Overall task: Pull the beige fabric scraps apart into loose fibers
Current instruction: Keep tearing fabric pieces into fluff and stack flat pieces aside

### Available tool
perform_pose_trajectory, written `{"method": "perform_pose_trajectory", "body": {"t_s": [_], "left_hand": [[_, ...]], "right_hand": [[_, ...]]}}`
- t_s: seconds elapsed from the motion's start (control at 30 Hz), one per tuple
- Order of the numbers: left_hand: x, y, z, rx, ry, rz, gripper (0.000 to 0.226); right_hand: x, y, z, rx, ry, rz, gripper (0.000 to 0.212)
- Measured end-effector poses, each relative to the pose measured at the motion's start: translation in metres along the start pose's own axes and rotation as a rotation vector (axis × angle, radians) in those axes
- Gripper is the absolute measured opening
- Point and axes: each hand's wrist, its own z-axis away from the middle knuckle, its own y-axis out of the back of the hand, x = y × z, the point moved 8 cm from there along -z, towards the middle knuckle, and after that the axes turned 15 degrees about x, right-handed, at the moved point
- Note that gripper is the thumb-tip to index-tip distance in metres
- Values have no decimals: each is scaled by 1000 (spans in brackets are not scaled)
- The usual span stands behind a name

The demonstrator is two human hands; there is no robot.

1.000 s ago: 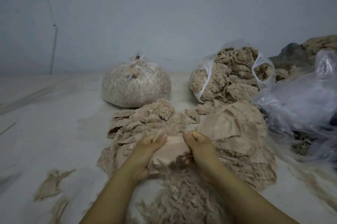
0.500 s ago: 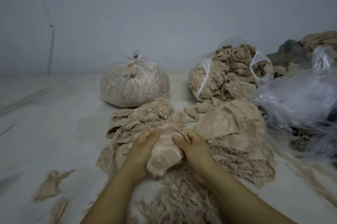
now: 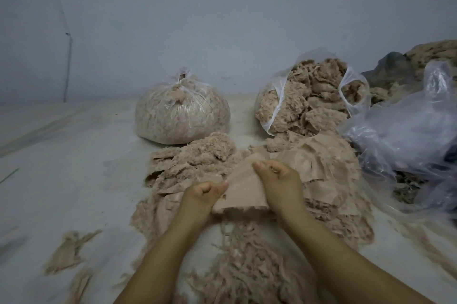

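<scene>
Now we stretch the beige fabric scrap (image 3: 243,189) flat between both hands, where half a second ago it sat bunched. Our left hand (image 3: 204,196) and right hand (image 3: 279,180) pinch its opposite edges with curled fingers (image 3: 259,166), above the loose fibers (image 3: 247,266); the tear seems about to start.
</scene>
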Motion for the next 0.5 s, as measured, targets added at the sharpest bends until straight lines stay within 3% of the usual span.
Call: {"method": "perform_pose_trajectory", "body": {"t_s": [0.1,0.2,0.23,0.3,0.33,0.4,0.5], "left_hand": [[11,23,-12,158,-162,-79,39],[17,44,-21,283,-323,-247,38],[20,46,-22,294,-380,-316,30],[25,45,-23,259,-456,-431,20],[24,43,-25,223,-479,-479,24],[17,39,-29,159,-484,-567,25],[16,38,-30,123,-510,-667,14]], "right_hand": [[-10,30,-36,172,50,50,38],[-17,54,-65,193,166,504,24],[-19,58,-65,205,237,651,35],[-32,53,-46,239,470,661,42],[-36,43,-29,181,563,580,36],[-20,10,10,-159,595,481,31],[22,-24,74,-643,627,573,42]]}}
